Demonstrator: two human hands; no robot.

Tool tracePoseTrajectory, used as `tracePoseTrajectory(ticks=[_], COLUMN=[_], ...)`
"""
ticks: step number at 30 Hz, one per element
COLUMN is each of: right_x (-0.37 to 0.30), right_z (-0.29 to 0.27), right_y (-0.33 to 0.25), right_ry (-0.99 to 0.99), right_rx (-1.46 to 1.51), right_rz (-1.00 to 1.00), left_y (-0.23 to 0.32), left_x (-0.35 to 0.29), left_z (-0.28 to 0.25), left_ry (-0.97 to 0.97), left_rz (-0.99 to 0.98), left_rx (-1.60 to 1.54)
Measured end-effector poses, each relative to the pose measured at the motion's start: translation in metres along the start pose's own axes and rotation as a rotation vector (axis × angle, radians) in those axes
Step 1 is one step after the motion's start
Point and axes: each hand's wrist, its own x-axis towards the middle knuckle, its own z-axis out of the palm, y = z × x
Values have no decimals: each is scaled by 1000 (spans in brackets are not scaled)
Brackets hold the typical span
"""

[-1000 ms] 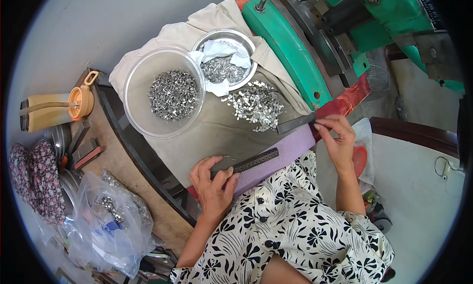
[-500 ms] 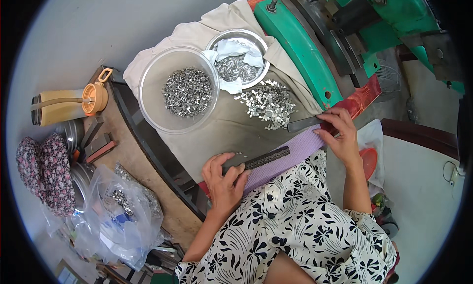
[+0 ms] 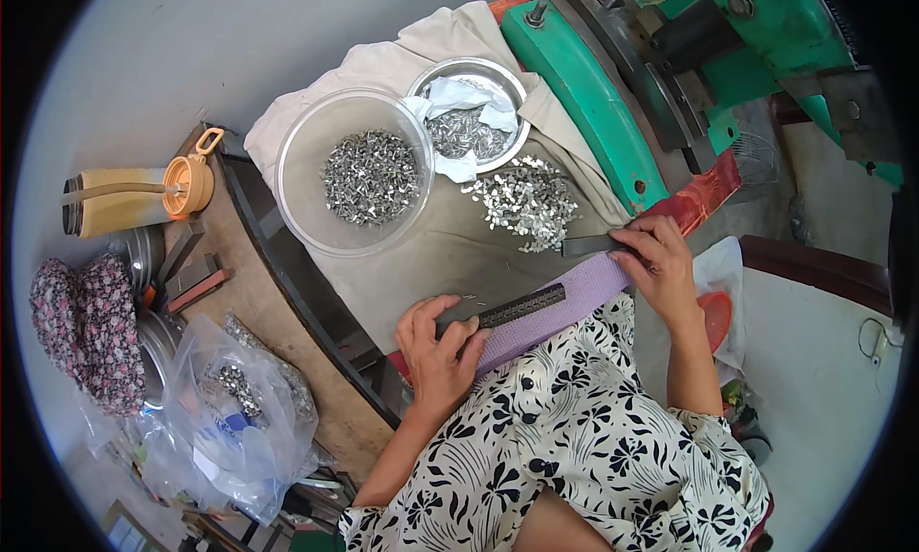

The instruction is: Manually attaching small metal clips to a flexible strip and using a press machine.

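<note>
A dark, narrow metal bar with rows of small slots [image 3: 522, 306] lies on a purple textured mat [image 3: 574, 298] across my lap. My left hand [image 3: 436, 349] is closed on the bar's left end, thumb and fingers pinching it. At the mat's right end, my right hand [image 3: 661, 263] has its fingertips and thumb closed on the end of a flat dark metal strip [image 3: 589, 245]; part of the strip is hidden under the fingers. Just beyond the strip is a loose pile of small shiny metal pieces [image 3: 526, 202]. Several thin pins [image 3: 469, 297] lie on the cloth by my left fingers.
A clear plastic tub [image 3: 287, 202] of small metal parts and a steel bowl [image 3: 522, 92] with more parts and white wrapping stand on the beige cloth [image 3: 325, 92]. A green press [image 3: 584, 102] rises at the far right. Left is a wooden bench [image 3: 278, 337] with a plastic bag [image 3: 239, 447].
The view has shifted slightly, so the tub, bowl and press sit a little farther right. My right fingertips have moved slightly left and nearer along the strip; my left hand keeps its hold.
</note>
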Motion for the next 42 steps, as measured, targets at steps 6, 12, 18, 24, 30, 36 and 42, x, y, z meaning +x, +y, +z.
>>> tracePoseTrajectory(ticks=[6, 12, 18, 24, 30, 36, 42], right_x=[0, -2, -5, -8, -7, -2, 0], right_z=[0, 0, -1, -4, -5, -5, 2], right_y=[2, 5, 3, 3, 0, -13, -41], right_ry=[4, -7, 27, 54, 63, 42, -34], right_rx=[16, -5, -10, 0, 4, 65, 161], right_rz=[17, 1, -38, -42, -55, -81, -164], left_y=[1, 0, 0, 1, 1, 3, 9], left_x=[0, -1, -1, 0, 1, 0, 5], left_z=[1, 0, 0, 1, 1, -2, -7], left_ry=[-3, 0, 6, 7, 7, -1, -54], left_rz=[-9, 9, 9, 15, 19, -11, -42], left_rx=[-2, -3, 1, 2, 5, 34, -11])
